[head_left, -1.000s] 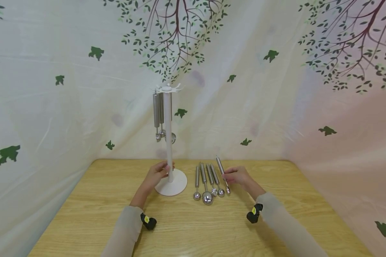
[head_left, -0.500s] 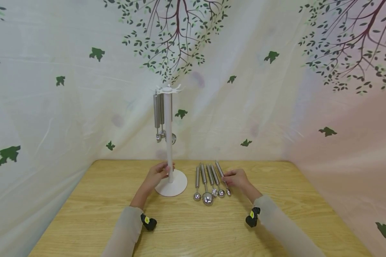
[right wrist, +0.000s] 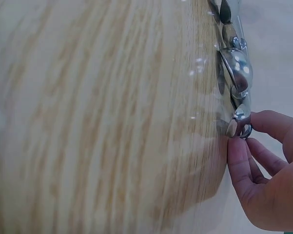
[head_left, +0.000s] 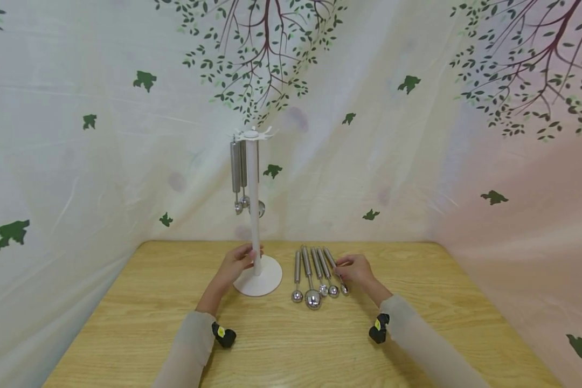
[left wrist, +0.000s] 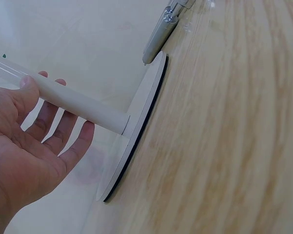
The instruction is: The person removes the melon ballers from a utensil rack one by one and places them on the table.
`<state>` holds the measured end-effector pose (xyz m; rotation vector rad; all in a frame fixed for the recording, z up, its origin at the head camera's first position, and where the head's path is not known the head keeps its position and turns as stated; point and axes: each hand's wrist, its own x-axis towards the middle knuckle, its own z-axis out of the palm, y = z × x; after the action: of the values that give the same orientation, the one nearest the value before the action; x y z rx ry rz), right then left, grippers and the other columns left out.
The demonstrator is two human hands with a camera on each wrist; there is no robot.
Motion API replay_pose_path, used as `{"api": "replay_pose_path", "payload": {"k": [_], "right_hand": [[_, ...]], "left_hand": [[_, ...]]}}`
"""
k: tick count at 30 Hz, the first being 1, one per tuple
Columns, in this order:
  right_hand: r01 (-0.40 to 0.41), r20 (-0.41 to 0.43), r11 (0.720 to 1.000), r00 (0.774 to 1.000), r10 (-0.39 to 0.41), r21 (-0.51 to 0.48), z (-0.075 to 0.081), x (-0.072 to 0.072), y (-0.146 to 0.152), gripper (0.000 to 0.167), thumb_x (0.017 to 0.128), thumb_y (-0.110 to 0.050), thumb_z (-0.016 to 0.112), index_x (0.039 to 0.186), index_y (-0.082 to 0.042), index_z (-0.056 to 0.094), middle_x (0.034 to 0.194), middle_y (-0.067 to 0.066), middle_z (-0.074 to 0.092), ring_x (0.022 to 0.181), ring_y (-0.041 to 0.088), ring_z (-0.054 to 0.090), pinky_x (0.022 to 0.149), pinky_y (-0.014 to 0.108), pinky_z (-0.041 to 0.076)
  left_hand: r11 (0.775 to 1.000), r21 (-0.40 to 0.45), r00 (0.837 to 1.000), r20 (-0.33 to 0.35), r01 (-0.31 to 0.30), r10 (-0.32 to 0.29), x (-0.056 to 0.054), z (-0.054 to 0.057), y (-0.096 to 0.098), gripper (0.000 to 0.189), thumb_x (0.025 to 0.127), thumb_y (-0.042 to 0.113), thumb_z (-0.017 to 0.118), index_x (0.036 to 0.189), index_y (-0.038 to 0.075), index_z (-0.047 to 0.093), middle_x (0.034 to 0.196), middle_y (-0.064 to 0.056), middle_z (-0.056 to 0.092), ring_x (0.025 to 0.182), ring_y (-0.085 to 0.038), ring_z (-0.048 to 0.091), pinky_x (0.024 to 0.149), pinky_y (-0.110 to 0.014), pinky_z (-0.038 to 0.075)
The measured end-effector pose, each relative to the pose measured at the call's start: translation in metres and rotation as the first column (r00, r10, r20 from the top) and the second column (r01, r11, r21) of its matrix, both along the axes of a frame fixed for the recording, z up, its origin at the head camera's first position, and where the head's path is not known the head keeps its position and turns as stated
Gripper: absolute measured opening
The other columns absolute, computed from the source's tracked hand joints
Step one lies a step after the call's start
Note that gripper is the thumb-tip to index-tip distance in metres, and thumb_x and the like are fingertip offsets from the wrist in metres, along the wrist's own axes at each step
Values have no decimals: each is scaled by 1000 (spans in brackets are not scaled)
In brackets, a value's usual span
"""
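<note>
Stand: a white, slim-poled stand (head_left: 253, 188) with a flat round base and a crown of hooks is upright on the light wood-grain table (head_left: 291, 350).
Left hand: the left hand (head_left: 235, 265) holds the pole low down, thumb on one side, fingers curled behind.
Right hand: the right hand (head_left: 358, 269) is narrow, thumb and fingers pinching the outermost utensil near the lower handle.
Outermost utensil: a shiny silver metal utensil (head_left: 330, 256) with a slim handle and small head, at the right end of the row; the right hand is nearer, directly beside it, the left well apart.
Long axis: slanted, handle end far and leftward, head end near and rightward; the stand lies left, across the row.
Row: four silver metal utensils with rounded heads (head_left: 307, 262) lie between stand and right hand, handles away from the person.
Hanging utensils: silver, long-handled pieces (head_left: 236, 167) on the hooks; the pole covers some, exact count not established.
Obscured: fingers cover part of the outermost utensil; its full contact with the table cannot be confirmed. The left wrist view cuts off the stand's top.
</note>
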<state>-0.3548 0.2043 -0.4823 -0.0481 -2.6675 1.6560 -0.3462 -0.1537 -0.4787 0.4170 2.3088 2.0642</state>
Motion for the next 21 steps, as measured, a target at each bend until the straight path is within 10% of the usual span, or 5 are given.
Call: {"api": "replay_pose_path", "payload": {"k": [21], "right_hand": [[21,16,1000,1000,-21,-10,-2,-1,-4,26,81,5,78,104,14,68,83,16,74,57,11,62,51,20,54]], "left_hand": [[1000,22,997,-75,22,-20,4,6,6,37,109,9,45,141,-8,51,128,-30,64,124,-37,61,112,-53,49]]}}
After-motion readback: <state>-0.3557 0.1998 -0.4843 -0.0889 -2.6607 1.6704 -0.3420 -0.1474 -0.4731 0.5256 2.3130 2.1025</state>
